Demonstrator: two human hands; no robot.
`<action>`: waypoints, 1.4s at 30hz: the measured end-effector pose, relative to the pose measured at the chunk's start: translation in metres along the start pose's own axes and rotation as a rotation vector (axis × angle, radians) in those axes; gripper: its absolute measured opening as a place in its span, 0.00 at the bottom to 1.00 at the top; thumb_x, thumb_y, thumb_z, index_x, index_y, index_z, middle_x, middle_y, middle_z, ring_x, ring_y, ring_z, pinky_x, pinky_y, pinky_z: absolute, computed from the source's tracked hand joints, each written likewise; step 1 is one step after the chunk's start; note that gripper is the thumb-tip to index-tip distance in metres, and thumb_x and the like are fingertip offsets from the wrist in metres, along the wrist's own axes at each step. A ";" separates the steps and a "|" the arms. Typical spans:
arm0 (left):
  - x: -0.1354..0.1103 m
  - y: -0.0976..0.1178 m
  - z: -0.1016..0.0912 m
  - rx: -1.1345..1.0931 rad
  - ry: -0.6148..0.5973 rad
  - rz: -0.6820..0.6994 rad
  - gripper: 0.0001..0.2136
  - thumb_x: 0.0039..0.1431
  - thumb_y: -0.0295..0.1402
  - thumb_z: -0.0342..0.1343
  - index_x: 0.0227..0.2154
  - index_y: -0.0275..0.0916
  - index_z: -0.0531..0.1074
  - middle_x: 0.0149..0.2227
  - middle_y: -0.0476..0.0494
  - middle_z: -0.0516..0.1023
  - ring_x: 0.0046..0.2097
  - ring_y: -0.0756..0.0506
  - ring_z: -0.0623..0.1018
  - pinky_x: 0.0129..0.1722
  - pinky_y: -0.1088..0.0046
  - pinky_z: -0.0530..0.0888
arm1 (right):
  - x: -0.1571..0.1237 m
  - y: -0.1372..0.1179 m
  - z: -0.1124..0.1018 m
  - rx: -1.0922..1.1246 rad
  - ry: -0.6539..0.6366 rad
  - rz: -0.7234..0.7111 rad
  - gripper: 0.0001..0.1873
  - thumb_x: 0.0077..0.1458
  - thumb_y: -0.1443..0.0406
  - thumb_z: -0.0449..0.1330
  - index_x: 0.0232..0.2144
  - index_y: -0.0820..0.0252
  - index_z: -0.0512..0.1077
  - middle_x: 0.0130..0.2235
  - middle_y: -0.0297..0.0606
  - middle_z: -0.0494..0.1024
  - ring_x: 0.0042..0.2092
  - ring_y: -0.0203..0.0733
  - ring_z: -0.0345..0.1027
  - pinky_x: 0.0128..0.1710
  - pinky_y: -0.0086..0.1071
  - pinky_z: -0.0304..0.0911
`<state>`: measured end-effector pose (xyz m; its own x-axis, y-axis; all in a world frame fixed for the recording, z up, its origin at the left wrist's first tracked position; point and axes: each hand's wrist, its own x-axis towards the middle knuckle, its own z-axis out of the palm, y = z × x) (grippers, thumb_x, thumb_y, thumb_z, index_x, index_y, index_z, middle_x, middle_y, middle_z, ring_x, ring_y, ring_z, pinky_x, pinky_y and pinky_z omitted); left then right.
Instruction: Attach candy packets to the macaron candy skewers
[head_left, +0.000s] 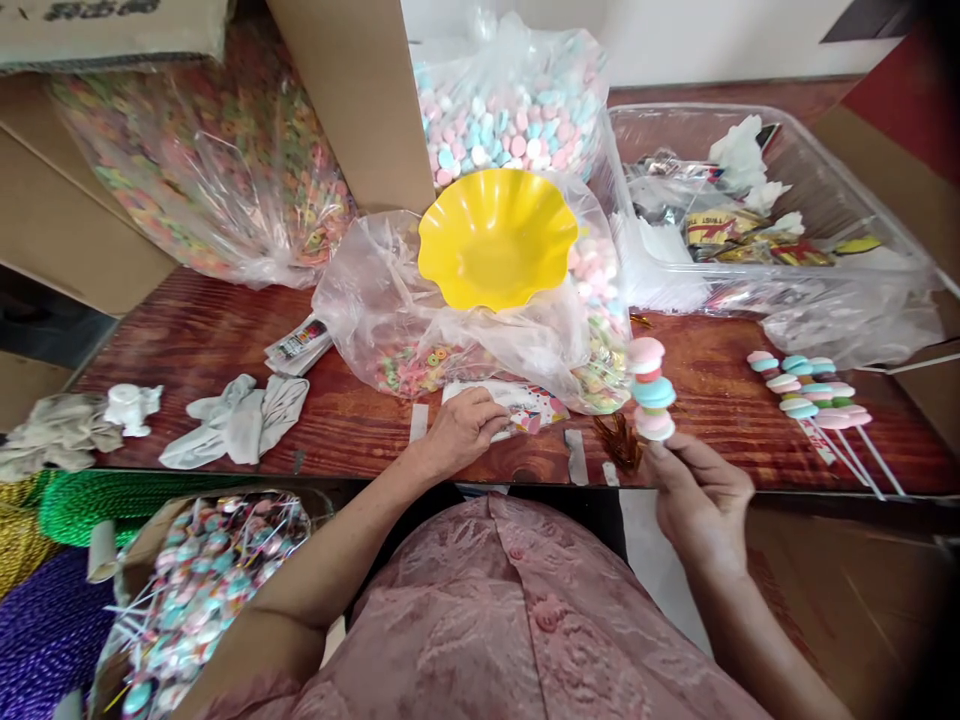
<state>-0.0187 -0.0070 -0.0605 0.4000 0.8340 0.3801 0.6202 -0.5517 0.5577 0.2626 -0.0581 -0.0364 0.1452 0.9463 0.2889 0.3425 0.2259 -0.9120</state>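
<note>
Candy skewer of stacked pink, red and blue round sweets (pixel 651 388) stands upright in the right hand (pixel 701 495), fingers closed around its lower end, just above the near edge of the dark red wooden table (pixel 225 340). Left hand (pixel 461 428) lies on the table with its fingertips pinching the edge of a flat printed white paper packet (pixel 529 404). Directly behind the packet sits a crumpled clear plastic bag of small coloured ring sweets (pixel 420 330), with a yellow scalloped plastic bowl (pixel 496 238) resting on top. Finished candy skewers on white sticks (pixel 810 395) lie in a group on the table to the right, apart from the held one. A cardboard box of wrapped lollipops (pixel 202 580) sits below the table at left.
</note>
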 end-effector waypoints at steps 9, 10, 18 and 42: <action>0.012 0.019 -0.010 -0.208 0.020 -0.158 0.09 0.62 0.33 0.56 0.27 0.37 0.74 0.27 0.48 0.74 0.31 0.50 0.73 0.32 0.74 0.69 | 0.022 -0.022 0.090 0.426 -0.322 0.226 0.10 0.44 0.60 0.69 0.29 0.58 0.77 0.29 0.32 0.78 0.29 0.37 0.68 0.32 0.32 0.66; 0.012 0.021 -0.011 -0.226 0.038 -0.167 0.10 0.62 0.33 0.57 0.26 0.36 0.73 0.26 0.48 0.74 0.30 0.50 0.72 0.32 0.74 0.68 | 0.024 -0.020 0.092 0.410 -0.320 0.221 0.09 0.44 0.60 0.69 0.27 0.58 0.76 0.27 0.31 0.76 0.28 0.35 0.66 0.31 0.31 0.65; 0.012 0.027 -0.006 -0.276 0.122 -0.110 0.11 0.62 0.31 0.56 0.24 0.36 0.70 0.24 0.50 0.72 0.28 0.52 0.71 0.30 0.76 0.66 | 0.027 -0.010 0.089 0.633 -0.231 0.344 0.12 0.36 0.58 0.73 0.21 0.56 0.74 0.22 0.30 0.71 0.26 0.35 0.62 0.29 0.32 0.63; 0.010 0.030 0.008 -0.007 0.140 0.090 0.08 0.63 0.27 0.51 0.28 0.37 0.70 0.27 0.45 0.71 0.33 0.47 0.70 0.33 0.71 0.68 | 0.023 -0.011 0.083 0.632 -0.201 0.444 0.15 0.42 0.57 0.70 0.20 0.60 0.72 0.18 0.26 0.58 0.21 0.27 0.44 0.20 0.26 0.44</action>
<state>0.0093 -0.0145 -0.0462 0.3556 0.7717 0.5273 0.5809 -0.6244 0.5222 0.1849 -0.0196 -0.0436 -0.0462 0.9886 -0.1434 -0.3080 -0.1507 -0.9394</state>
